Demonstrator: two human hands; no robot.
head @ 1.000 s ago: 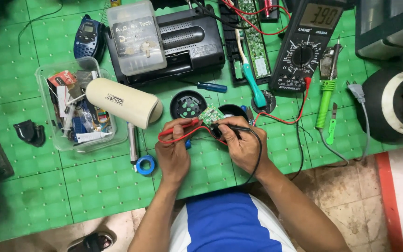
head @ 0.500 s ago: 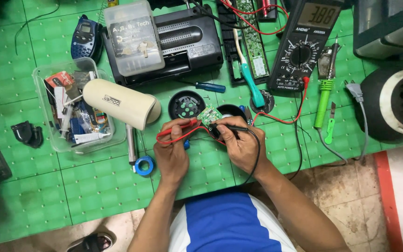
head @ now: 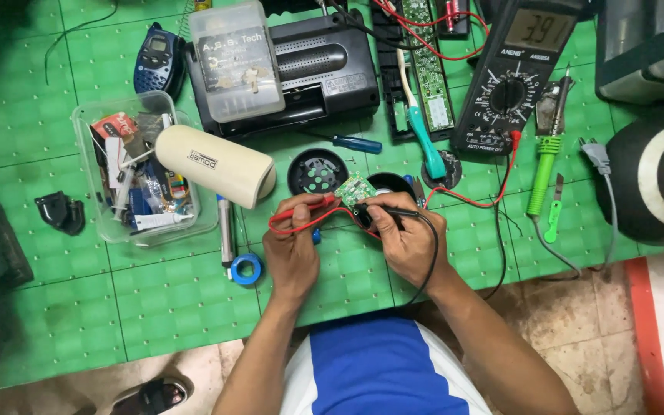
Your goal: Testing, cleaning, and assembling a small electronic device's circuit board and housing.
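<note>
Pinching a red probe (head: 305, 209), the left hand (head: 292, 250) is closed tight around its shaft, tip aimed at two o'clock onto a small green circuit board (head: 355, 188). The right hand (head: 409, 240) is likewise closed on a black probe (head: 393, 210), pointing at ten o'clock to the same board, which sits just between both thumbs, above a round black speaker part (head: 317, 171) at eleven o'clock. Bare green mat (head: 178, 300) lies open at seven o'clock, toward the near table edge. At ten o'clock a cream cylinder (head: 215, 165) leans on a clear plastic box (head: 86, 184); at one o'clock a multimeter (head: 510, 84) crowds close, with a green-handled soldering iron (head: 544, 165) at three o'clock.
</note>
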